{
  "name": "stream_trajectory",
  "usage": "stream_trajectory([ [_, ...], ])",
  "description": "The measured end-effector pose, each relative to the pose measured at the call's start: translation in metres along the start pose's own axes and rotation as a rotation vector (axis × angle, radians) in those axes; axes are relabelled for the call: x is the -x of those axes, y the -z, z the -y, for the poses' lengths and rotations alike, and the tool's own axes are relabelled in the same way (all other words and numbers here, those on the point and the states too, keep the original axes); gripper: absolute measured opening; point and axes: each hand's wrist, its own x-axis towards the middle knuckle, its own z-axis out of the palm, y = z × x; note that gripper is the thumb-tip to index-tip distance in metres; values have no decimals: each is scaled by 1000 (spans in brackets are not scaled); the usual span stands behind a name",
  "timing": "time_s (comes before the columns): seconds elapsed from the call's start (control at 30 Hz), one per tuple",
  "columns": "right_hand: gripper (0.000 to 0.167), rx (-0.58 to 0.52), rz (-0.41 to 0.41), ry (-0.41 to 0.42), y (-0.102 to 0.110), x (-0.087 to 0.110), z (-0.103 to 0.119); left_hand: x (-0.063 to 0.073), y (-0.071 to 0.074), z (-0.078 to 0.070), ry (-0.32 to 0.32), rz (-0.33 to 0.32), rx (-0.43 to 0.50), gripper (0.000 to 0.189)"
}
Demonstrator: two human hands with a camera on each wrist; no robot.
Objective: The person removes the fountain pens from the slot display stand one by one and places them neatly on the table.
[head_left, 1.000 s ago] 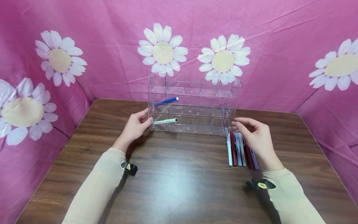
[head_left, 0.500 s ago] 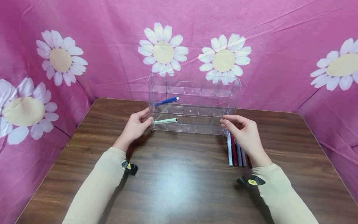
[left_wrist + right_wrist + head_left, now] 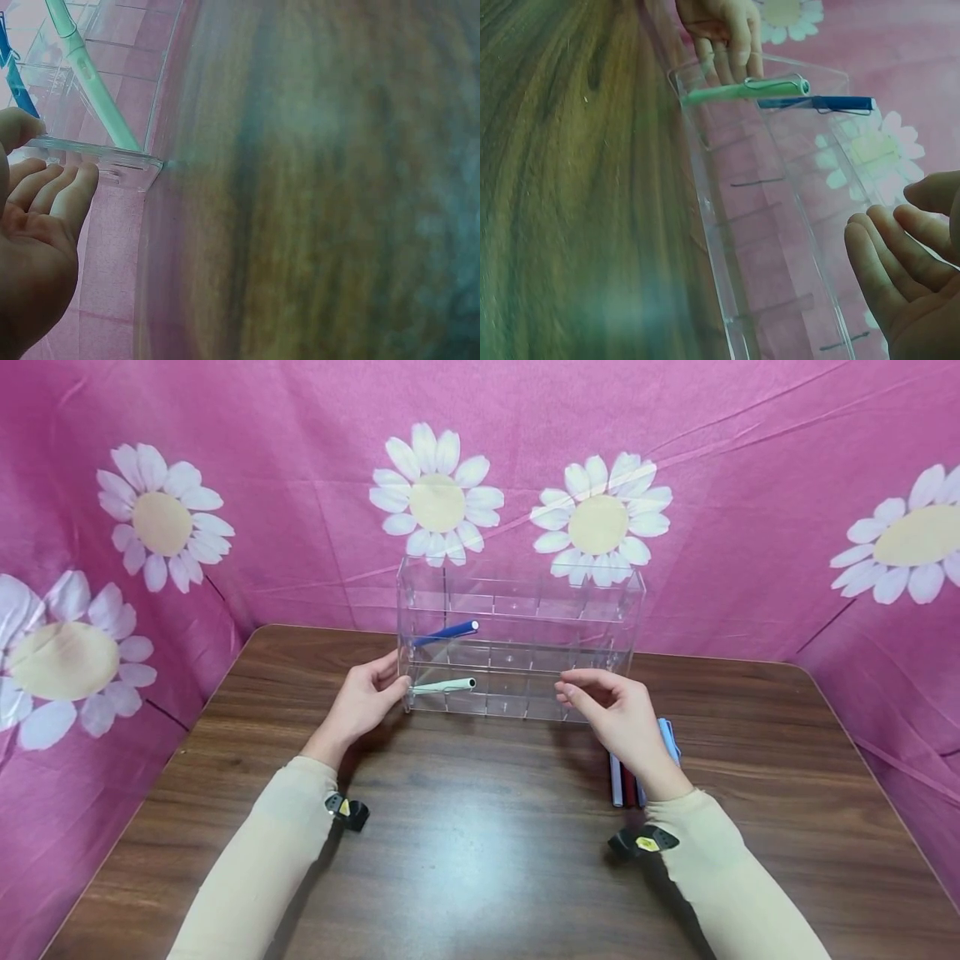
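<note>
A clear plastic pen rack (image 3: 517, 670) with tiered, divided compartments stands upright toward the back of the table. My left hand (image 3: 360, 700) grips its left side wall, thumb at the front edge and fingers along the outside (image 3: 60, 187). A pale green pen (image 3: 444, 686) lies in a lower left compartment, its end pointing out. Higher up on the same side sits a blue pen (image 3: 447, 632). My right hand (image 3: 624, 714) hovers before the rack's lower right part, fingers loosely bent. In the right wrist view nothing lies between its fingers (image 3: 866, 255).
Several pens (image 3: 617, 781) lie side by side on the wooden table (image 3: 465, 860), partly hidden beneath my right hand and wrist. A light blue pen (image 3: 669, 739) shows at the right of that row. Pink cloth (image 3: 315, 527) with white flowers hangs behind the table.
My right hand has moved left from above the row of pens to before the rack's lower right compartments. My left hand, the rack and its two pens have stayed put.
</note>
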Motion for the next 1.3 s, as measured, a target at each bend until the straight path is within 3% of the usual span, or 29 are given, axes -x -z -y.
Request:
stream_trajectory([
  [1.3,25,-20,82,-7,-60,-17,9,1,-1,-2,10,0,-30,54],
])
